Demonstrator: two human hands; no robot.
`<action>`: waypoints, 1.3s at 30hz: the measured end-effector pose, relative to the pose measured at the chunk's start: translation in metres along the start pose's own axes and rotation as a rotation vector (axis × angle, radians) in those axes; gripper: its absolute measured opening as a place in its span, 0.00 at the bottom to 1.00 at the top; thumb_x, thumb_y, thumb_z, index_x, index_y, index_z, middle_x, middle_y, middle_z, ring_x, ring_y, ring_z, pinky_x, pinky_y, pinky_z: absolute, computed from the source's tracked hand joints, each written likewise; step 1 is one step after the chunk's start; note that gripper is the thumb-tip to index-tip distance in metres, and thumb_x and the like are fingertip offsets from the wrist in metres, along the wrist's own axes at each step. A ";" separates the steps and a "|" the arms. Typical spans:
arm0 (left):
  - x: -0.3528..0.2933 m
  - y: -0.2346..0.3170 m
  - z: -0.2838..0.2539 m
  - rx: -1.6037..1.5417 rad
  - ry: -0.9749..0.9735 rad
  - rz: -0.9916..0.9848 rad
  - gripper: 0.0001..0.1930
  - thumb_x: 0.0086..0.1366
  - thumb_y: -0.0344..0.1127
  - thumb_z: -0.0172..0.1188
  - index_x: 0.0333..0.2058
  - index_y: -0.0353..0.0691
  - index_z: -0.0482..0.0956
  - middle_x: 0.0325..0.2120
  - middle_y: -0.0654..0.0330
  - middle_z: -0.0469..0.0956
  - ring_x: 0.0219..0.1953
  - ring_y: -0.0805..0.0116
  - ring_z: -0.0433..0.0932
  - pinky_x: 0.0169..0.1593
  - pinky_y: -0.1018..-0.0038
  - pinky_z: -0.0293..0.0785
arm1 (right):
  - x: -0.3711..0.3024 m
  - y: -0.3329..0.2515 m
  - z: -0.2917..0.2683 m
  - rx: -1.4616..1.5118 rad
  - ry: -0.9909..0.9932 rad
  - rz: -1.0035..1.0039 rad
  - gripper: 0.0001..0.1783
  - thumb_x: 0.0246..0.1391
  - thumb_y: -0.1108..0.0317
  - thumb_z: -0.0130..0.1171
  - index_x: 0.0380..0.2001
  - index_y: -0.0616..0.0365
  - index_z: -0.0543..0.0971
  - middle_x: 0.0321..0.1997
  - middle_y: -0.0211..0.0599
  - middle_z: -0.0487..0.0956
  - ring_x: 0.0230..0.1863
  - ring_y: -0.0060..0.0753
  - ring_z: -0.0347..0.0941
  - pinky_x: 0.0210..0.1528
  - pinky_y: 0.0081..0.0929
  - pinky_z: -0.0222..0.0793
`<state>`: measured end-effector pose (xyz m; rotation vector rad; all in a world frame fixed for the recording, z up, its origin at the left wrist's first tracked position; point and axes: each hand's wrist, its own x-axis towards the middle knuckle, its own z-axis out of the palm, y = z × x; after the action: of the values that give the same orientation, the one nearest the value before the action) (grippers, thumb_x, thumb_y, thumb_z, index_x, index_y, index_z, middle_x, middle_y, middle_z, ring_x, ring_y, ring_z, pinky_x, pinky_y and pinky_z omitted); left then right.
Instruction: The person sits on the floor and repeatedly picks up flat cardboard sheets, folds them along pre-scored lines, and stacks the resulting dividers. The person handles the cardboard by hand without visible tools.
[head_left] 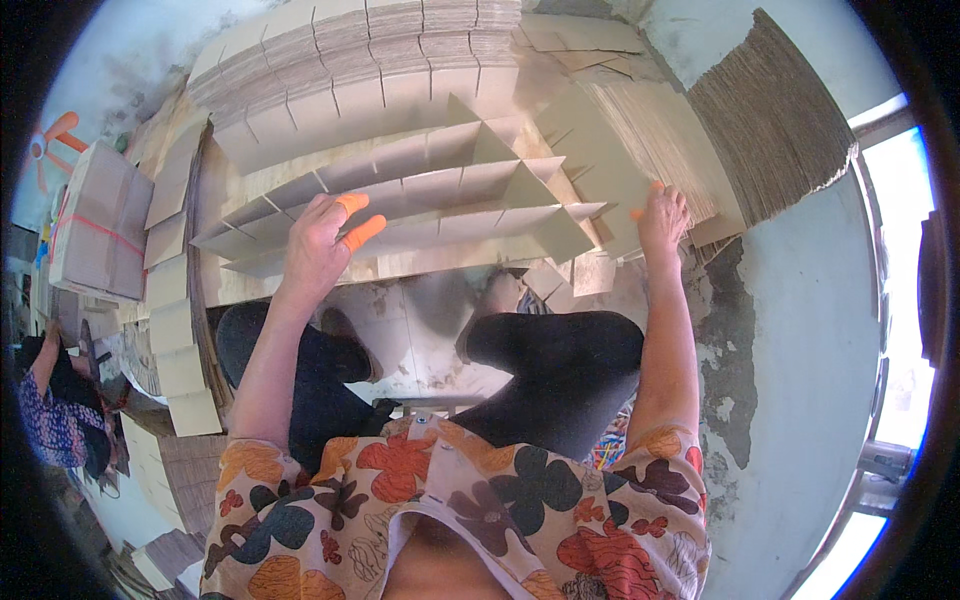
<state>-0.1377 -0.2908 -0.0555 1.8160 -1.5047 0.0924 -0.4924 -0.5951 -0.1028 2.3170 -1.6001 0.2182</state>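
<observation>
Three long slotted cardboard strips (420,188) stand on edge on the table before me, with short cardboard cross pieces (558,232) slotted across their right ends. My left hand (318,240) is over the near left part of the strips. Its thumb and forefinger wear orange finger covers and are held apart, with nothing between them. To the right, my right hand (663,218) bends its fingers over a stack of thin cardboard pieces (650,140). The thumb presses on the near side of the stack, and an orange cover shows there. How many pieces it pinches is hidden.
Bundles of slotted cardboard (350,85) line the table's far side. A thick brown cardboard stack (775,120) leans by the right wall. Overlapping cardboard pieces (178,320) and a closed carton (100,225) are at left, near an orange fan (60,135). Another person (60,410) sits far left.
</observation>
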 end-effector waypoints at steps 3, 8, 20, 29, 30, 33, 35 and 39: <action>-0.007 -0.003 0.005 -0.014 0.047 -0.037 0.14 0.49 0.32 0.69 0.35 0.35 0.79 0.31 0.54 0.79 0.33 0.60 0.77 0.37 0.70 0.73 | 0.010 0.021 0.016 0.122 0.016 0.012 0.28 0.39 0.63 0.67 0.45 0.57 0.70 0.45 0.48 0.75 0.48 0.48 0.70 0.44 0.45 0.67; -0.010 -0.006 0.009 -0.019 0.070 0.017 0.15 0.49 0.34 0.69 0.34 0.34 0.78 0.30 0.54 0.78 0.33 0.58 0.76 0.36 0.68 0.72 | 0.014 0.014 -0.025 0.273 0.005 0.153 0.23 0.46 0.60 0.65 0.44 0.56 0.71 0.37 0.51 0.79 0.40 0.57 0.74 0.39 0.46 0.69; -0.006 -0.002 0.056 0.060 -0.212 0.107 0.13 0.51 0.38 0.65 0.32 0.38 0.77 0.29 0.53 0.78 0.33 0.53 0.75 0.38 0.63 0.73 | -0.028 -0.082 -0.151 0.958 0.085 -0.524 0.41 0.44 0.78 0.64 0.62 0.47 0.62 0.46 0.45 0.79 0.43 0.26 0.76 0.44 0.26 0.71; -0.017 -0.008 0.068 0.025 -0.162 0.153 0.08 0.52 0.36 0.64 0.27 0.39 0.76 0.21 0.52 0.75 0.29 0.52 0.75 0.31 0.60 0.71 | -0.036 -0.101 -0.141 0.978 -0.038 -0.538 0.40 0.42 0.78 0.65 0.61 0.48 0.64 0.47 0.46 0.78 0.45 0.35 0.76 0.47 0.27 0.70; -0.017 -0.007 0.068 0.018 -0.166 0.137 0.08 0.52 0.36 0.64 0.27 0.39 0.76 0.21 0.52 0.74 0.29 0.51 0.75 0.31 0.60 0.71 | -0.035 -0.101 -0.142 0.978 -0.068 -0.504 0.41 0.41 0.78 0.66 0.61 0.48 0.64 0.47 0.46 0.78 0.45 0.36 0.76 0.48 0.27 0.70; -0.016 0.002 0.062 0.015 -0.185 0.037 0.09 0.51 0.36 0.65 0.28 0.39 0.77 0.22 0.51 0.73 0.28 0.50 0.74 0.31 0.59 0.70 | -0.034 -0.102 -0.145 0.989 -0.144 -0.453 0.41 0.42 0.77 0.66 0.61 0.47 0.64 0.48 0.44 0.77 0.47 0.32 0.75 0.49 0.27 0.69; -0.017 -0.002 0.064 0.013 -0.186 0.032 0.09 0.51 0.36 0.65 0.28 0.40 0.77 0.22 0.51 0.72 0.28 0.50 0.74 0.31 0.59 0.70 | -0.033 -0.101 -0.145 1.010 -0.170 -0.491 0.41 0.44 0.76 0.65 0.62 0.46 0.63 0.51 0.38 0.77 0.48 0.21 0.72 0.51 0.25 0.68; -0.016 -0.002 0.061 0.023 -0.225 0.040 0.10 0.51 0.36 0.65 0.31 0.41 0.78 0.23 0.51 0.72 0.29 0.50 0.74 0.31 0.59 0.70 | -0.029 -0.102 -0.145 0.944 -0.197 -0.475 0.41 0.43 0.77 0.65 0.62 0.46 0.63 0.51 0.39 0.77 0.48 0.21 0.72 0.51 0.24 0.68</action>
<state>-0.1652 -0.3135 -0.1079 1.8642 -1.7020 -0.0779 -0.4003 -0.4865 0.0071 3.4321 -1.0590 0.7822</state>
